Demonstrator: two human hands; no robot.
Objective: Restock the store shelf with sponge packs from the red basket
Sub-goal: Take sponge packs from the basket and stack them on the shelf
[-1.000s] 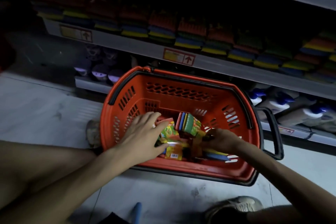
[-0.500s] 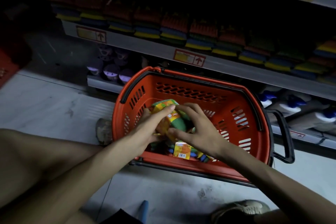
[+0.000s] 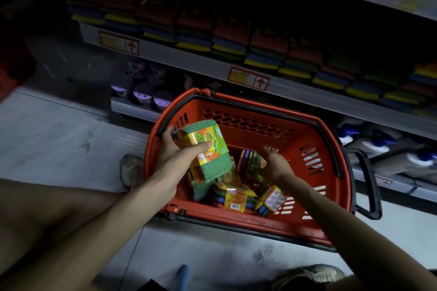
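The red basket (image 3: 246, 106) stands on the floor below the shelf. My left hand (image 3: 176, 155) grips a sponge pack (image 3: 208, 146) with a green scouring face and an orange label, lifted above the basket's left side. My right hand (image 3: 275, 163) reaches down into the basket with fingers spread over another upright sponge pack (image 3: 253, 160); whether it touches that pack is unclear. Several more sponge packs (image 3: 236, 196) lie loose on the basket bottom. Rows of stacked sponge packs (image 3: 264, 54) fill the dim store shelf (image 3: 189, 64) above.
The basket's black handle (image 3: 369, 182) sticks out to the right. Purple-lidded tubs (image 3: 144, 92) and blue-capped bottles (image 3: 376, 144) stand on the lowest shelf. My shoes (image 3: 312, 274) are on the pale floor at the basket's left side and at bottom right.
My left hand has lifted the green pack up and to the left, alone. My right hand has let go of it and dropped back into the basket toward another pack.
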